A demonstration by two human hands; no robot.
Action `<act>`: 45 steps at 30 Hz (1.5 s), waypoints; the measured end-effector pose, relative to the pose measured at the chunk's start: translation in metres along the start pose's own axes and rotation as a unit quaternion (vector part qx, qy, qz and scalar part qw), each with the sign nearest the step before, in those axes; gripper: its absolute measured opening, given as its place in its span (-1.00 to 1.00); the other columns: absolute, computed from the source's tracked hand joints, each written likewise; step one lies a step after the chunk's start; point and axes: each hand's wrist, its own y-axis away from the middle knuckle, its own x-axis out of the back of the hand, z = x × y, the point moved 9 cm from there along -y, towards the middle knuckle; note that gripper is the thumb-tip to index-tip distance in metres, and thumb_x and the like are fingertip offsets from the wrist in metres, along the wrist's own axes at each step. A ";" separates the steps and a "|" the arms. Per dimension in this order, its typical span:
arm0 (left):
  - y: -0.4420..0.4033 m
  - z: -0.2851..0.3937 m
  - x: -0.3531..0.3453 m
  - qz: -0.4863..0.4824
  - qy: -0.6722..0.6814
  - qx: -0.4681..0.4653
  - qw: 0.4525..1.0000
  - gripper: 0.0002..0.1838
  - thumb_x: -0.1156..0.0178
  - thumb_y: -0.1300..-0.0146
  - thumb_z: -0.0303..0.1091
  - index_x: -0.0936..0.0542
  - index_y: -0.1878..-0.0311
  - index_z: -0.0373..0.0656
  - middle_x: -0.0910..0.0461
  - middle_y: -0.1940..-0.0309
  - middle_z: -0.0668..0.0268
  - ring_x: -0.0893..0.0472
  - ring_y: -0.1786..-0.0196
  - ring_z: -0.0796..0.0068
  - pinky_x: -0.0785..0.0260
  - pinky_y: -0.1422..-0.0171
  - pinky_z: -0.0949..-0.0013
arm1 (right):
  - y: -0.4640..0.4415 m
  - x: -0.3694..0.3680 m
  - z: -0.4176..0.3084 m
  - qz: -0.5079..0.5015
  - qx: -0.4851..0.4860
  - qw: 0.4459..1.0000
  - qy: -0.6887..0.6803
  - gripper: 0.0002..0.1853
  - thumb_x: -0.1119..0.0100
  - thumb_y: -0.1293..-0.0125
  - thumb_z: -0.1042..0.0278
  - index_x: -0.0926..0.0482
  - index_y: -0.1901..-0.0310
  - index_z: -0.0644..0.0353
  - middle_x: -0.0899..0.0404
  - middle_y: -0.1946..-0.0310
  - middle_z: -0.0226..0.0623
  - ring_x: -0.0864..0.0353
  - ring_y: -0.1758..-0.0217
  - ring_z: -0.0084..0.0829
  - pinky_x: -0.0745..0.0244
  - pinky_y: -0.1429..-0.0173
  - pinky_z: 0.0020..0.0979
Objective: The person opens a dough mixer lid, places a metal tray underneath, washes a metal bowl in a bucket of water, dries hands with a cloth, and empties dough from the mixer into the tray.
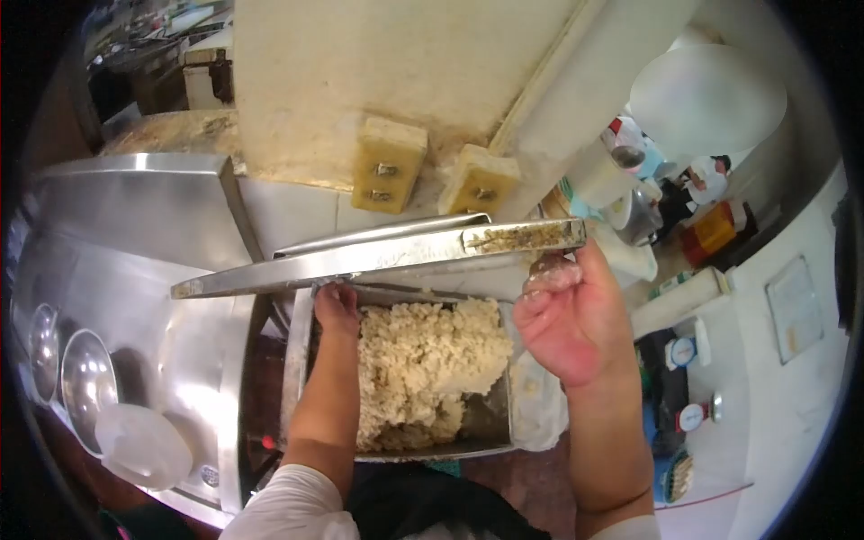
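Observation:
A metal tray (396,256), seen nearly edge-on and dark-stained at its right end, is held up above a rectangular metal pan (490,432). My left hand (336,310) is closed at the tray's lower edge, its fingertips partly hidden. At the right end my right hand (571,324) grips the tray, with dough stuck to its curled fingers. Below, pale, lumpy dough (427,360) fills much of the pan, and bare metal shows at its lower right corner. The tray's far face is out of sight.
A stainless steel sink counter (171,315) on the left bears metal bowls (88,382) and a whitish plastic bowl (144,445). Two switch boxes (389,166) are on the wall ahead. Dial scales (691,417) stand at right; a person (706,180) is farther back.

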 end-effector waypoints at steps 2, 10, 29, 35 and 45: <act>-0.003 -0.002 0.000 -0.015 0.017 0.012 1.000 -0.92 -0.07 -0.21 -0.40 -0.42 0.23 -0.12 -0.43 0.40 0.36 -0.47 0.39 0.45 -0.43 0.27 0.31 | 0.001 -0.004 0.001 -0.006 -0.001 1.000 0.004 -0.67 -0.28 -0.29 0.10 -0.41 0.58 -0.11 -0.41 0.70 -0.64 -0.44 0.60 -0.66 -0.36 0.47 -0.53; -0.002 0.002 -0.009 0.021 0.010 -0.010 1.000 -0.97 -0.05 -0.23 -0.41 -0.42 0.27 -0.09 -0.42 0.42 0.36 -0.42 0.41 0.45 -0.37 0.27 0.33 | 0.004 -0.036 0.016 -0.042 -0.005 0.999 0.014 -0.70 -0.30 -0.28 0.14 -0.41 0.54 -0.11 -0.34 0.71 -0.65 -0.44 0.55 -0.66 -0.34 0.40 -0.50; 0.058 0.018 -0.045 -0.043 -0.105 -0.087 0.990 -0.86 -0.07 -0.17 -0.43 -0.33 0.45 -0.01 -0.27 0.61 0.42 -0.28 0.58 0.53 -0.08 0.53 0.40 | 0.006 -0.069 0.042 -0.065 -0.045 0.997 0.017 -0.70 -0.28 -0.29 0.16 -0.46 0.58 -0.12 -0.39 0.74 -0.68 -0.47 0.59 -0.67 -0.35 0.46 -0.54; 0.063 0.010 0.000 -0.203 -0.683 -0.100 0.695 -0.89 -0.11 -0.18 -0.32 -0.51 0.28 -0.13 -0.57 0.36 0.14 -0.55 0.39 0.22 -0.35 0.30 0.17 | 0.008 -0.064 0.043 -0.062 -0.055 0.996 0.019 -0.63 -0.30 -0.27 0.17 -0.39 0.65 -0.12 -0.34 0.76 -0.68 -0.46 0.58 -0.67 -0.32 0.49 -0.54; 0.167 0.028 -0.032 -0.278 -0.864 -0.223 0.354 -0.55 -0.21 -0.13 -0.24 -0.56 -0.11 -0.15 -0.44 -0.21 -0.05 -0.52 -0.17 0.02 -0.41 -0.23 0.16 | 0.006 -0.051 0.033 -0.090 -0.048 0.995 0.025 -0.61 -0.36 -0.21 0.16 -0.34 0.61 -0.05 -0.38 0.68 -0.51 -0.43 0.52 -0.57 -0.31 0.42 -0.50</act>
